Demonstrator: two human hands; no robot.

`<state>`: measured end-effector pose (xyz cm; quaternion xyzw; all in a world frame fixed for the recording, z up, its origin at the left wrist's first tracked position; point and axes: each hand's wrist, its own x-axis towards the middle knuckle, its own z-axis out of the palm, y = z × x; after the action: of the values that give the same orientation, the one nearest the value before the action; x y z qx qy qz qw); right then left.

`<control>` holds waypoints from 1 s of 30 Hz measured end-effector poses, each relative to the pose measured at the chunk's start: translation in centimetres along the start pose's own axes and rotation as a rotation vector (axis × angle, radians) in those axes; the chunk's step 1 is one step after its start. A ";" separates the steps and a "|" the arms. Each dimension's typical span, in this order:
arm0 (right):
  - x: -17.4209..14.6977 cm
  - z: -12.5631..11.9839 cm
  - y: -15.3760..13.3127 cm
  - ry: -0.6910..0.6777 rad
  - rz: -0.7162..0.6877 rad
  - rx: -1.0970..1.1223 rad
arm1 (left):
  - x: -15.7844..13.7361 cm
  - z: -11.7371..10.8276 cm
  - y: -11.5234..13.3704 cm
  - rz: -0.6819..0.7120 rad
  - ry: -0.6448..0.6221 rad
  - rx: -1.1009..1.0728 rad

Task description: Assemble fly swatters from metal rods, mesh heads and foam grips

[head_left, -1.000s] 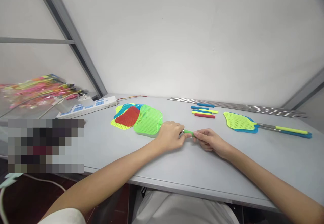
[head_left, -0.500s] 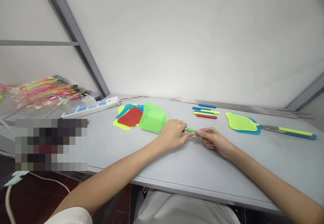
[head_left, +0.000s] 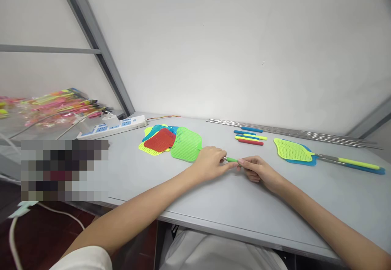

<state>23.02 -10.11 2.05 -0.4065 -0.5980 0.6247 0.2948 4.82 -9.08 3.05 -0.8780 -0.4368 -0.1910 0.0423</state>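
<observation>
I have both hands (head_left: 258,173) low over the pale table (head_left: 232,209), working on a green fly swatter (head_left: 186,143). The left hand (head_left: 210,164) is folded over its shaft, knuckles up, the thumb stretched toward the right hand; the mesh head lies just left of those knuckles. A short bit of bare metal shows between the left fingers and the green grip (head_left: 232,159), which spans the small gap between the hands. My right hand pinches the far end of that grip between thumb and forefinger, its other fingers curled in below. The thumb tips are very near each other — I can't tell whether they touch.

Left of the left hand, past the green mesh, I see a red mesh head (head_left: 159,140) on top of a blue mesh head (head_left: 152,133) and yellow mesh heads (head_left: 148,150). Beyond the right hand lie loose blue grips (head_left: 251,129), a yellow grip (head_left: 259,138) and a red grip (head_left: 251,142), with thin metal rods (head_left: 305,134) behind. Right of the right hand, a yellow swatter (head_left: 293,150) overlaps a blue swatter (head_left: 371,170). A power strip (head_left: 114,128) sits well left of both hands.
</observation>
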 end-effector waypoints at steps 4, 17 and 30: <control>0.2 -0.3 0.1 0.019 0.006 -0.024 | 0.0 0.0 0.0 0.014 -0.010 0.018; 0.0 -0.5 -0.3 0.042 -0.015 -0.094 | -0.2 -0.2 0.3 0.025 -0.011 -0.006; -1.2 -2.2 -2.8 0.042 -0.048 0.118 | 0.1 -0.9 0.2 0.090 0.092 -0.096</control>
<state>25.20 -9.65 5.12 -0.3870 -0.5634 0.6430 0.3455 4.80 -9.36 3.98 -0.8881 -0.3850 -0.2496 0.0288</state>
